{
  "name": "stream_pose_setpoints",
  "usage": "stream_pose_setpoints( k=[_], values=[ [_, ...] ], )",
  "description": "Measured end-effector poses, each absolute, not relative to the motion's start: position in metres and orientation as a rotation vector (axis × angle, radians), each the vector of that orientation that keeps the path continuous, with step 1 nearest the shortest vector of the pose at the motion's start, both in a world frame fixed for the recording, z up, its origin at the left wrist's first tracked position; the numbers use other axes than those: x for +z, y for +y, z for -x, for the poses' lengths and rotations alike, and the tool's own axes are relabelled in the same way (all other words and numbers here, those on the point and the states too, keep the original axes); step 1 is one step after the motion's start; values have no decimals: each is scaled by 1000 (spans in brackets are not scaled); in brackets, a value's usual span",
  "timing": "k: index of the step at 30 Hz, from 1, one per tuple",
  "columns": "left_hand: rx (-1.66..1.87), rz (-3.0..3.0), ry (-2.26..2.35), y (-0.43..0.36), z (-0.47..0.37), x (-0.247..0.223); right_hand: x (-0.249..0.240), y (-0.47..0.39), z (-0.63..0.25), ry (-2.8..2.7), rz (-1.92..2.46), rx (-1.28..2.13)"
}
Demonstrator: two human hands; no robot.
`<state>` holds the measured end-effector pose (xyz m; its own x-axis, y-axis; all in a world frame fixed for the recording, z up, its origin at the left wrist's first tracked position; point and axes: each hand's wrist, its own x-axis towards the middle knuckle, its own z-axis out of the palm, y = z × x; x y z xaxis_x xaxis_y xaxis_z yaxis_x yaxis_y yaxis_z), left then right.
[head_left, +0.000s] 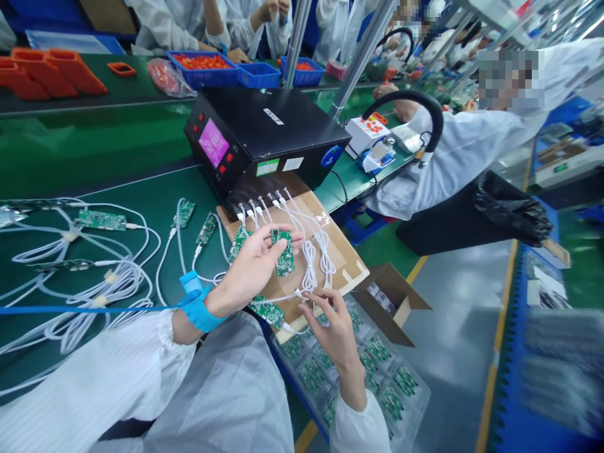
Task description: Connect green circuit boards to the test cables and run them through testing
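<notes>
My left hand [257, 267] holds a small green circuit board [284, 251] over the brown cardboard sheet [337, 242], fingers curled around its edges. A blue strap [198, 305] with a blue cord circles that wrist. My right hand [330, 324] pinches the plug end of a white cable [302, 292] just below that board. Another green board [267, 310] lies under my left forearm, attached to a cable. Several white cables [314, 242] run from the black tester box [264, 135] across the cardboard.
More green boards [101, 219] on white cables lie over the green mat to the left. A clear tray of boards [358, 371] rests on my lap. An open cardboard box [389, 296] sits on the floor. A co-worker in white [472, 151] leans at right; others stand behind blue bins [207, 68].
</notes>
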<state>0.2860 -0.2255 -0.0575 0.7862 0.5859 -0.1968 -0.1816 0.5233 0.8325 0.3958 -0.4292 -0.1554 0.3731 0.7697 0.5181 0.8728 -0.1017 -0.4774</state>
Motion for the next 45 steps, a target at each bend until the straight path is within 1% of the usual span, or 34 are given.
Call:
stream_pose_setpoints(
  k=[5,9,14,16,24,30,45],
  values=[
    [407,-820,575,-238,-301,-67,-166,-420,-393,-1404,1873,-241],
    [378,-749,638,-247,-309,-70,-168,-421,-392,-1243,1789,-264],
    [426,-636,711,-253,-319,-70,-175,-418,-391,-941,1693,-82],
    [448,-588,717,-254,-322,-69,-177,-416,-393,-884,1692,-70],
    [513,-487,713,-259,-329,-62,-167,-411,-397,-1092,1690,-257],
    [540,-497,758,-260,-331,-61,-162,-406,-396,-1144,1681,-391],
    [565,-484,766,-258,-327,-65,-163,-403,-393,-1161,1687,-412]
  ],
)
